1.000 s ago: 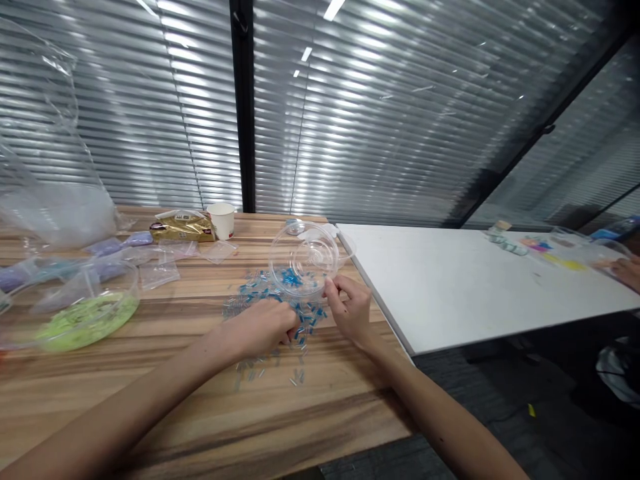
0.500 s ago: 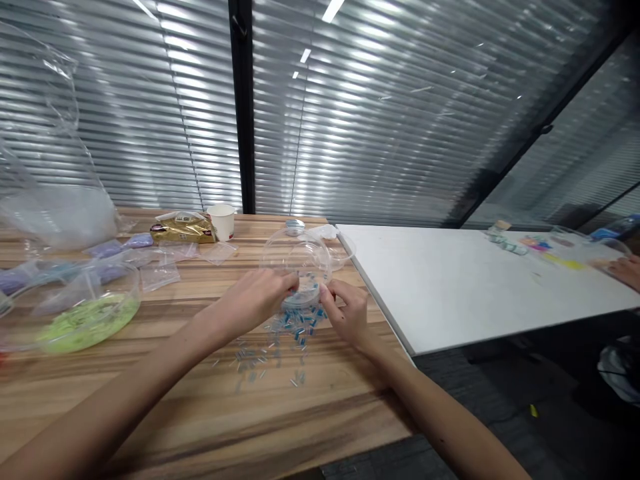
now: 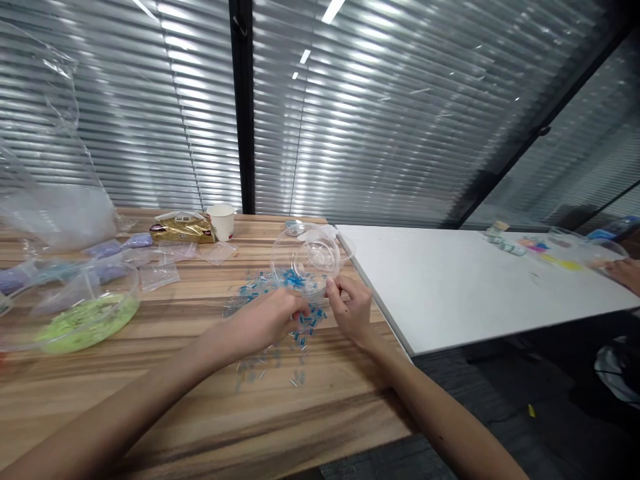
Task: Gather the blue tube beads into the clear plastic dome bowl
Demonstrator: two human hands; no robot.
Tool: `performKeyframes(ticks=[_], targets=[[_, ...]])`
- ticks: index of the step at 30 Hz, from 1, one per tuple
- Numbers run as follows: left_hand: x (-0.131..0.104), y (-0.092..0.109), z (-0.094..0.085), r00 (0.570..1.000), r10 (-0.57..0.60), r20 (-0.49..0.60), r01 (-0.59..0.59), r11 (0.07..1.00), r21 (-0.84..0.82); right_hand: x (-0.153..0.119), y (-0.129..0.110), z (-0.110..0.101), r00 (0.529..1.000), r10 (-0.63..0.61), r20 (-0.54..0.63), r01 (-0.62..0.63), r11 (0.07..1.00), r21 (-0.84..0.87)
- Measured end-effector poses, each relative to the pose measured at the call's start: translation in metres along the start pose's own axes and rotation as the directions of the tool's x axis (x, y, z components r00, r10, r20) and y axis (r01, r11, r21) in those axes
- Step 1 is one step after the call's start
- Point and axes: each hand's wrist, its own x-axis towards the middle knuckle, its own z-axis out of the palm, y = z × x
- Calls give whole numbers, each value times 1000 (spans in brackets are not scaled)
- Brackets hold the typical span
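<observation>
Wooden table (image 3: pixel 150 400): right hand (image 3: pixel 353 310) pinches tilted clear bowl (image 3: pixel 305 257) near its edge; left hand (image 3: pixel 267 320) closed over blue beads (image 3: pixel 305 327).

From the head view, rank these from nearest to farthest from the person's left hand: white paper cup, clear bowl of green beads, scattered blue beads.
1. Scattered blue beads, under the left hand.
2. Clear bowl of green beads, far left.
3. White paper cup, at the table's back edge.

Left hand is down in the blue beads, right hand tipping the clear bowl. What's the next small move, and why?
Probably pinch a few blue beads with the left hand and lift them to the clear bowl. The right hand holds it tilted with its mouth toward the person, a few beads already inside, and many lie loose on the wooden table.
</observation>
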Motion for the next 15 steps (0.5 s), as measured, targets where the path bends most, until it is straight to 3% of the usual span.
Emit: performKeyframes(ticks=[6, 10, 15], targets=[[-1, -10, 19, 988, -14, 151, 1, 996, 88, -2, 2, 3, 1000, -6, 14, 6, 1000, 2], [3, -7, 22, 988, -41, 151, 18, 989, 148, -2, 2, 2, 1000, -5, 17, 5, 1000, 10], [4, -8, 25, 989, -48, 138, 34, 994, 103, -2, 2, 1, 1000, 15, 22, -15, 1000, 12]])
